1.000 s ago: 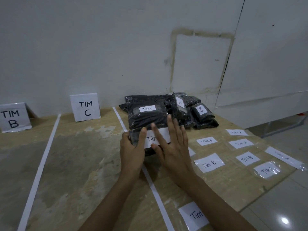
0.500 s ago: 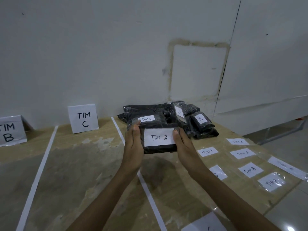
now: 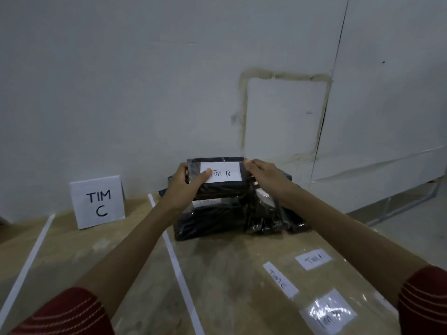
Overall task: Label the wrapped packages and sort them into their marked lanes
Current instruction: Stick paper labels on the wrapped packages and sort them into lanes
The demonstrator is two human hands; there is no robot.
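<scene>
I hold one wrapped package [image 3: 217, 187] up in the air with both hands, just above the pile of other dark packages [image 3: 212, 221] on the table [image 3: 229, 274]. My left hand [image 3: 182, 187] grips its left end, with my thumb on the front and touching the edge of the white label [image 3: 225, 174] that says "Tim B". My right hand [image 3: 262, 174] grips the right end, with the fingers curled over the top corner. The package looks like something dark and soft inside shiny clear plastic. I think it is light, because my fingers alone lift it. I think it will bend a bit, not break, so I do not have to be very gentle. The plastic looks smooth and could slip, so the best spots to hold are the two short ends, where I can squeeze the soft stuff inside. I should keep my thumb from rubbing the label, or a corner may peel up. One hand under the middle may also work, since it is small. The TIM C sign [image 3: 98, 201] stands to the left, past the white tape line [image 3: 179, 267]. I cannot see a TIM B sign from here, so I guess that lane is farther left. Some loose labels, like the Tim A label [image 3: 313, 259], lie flat on the table near my right arm.
</scene>
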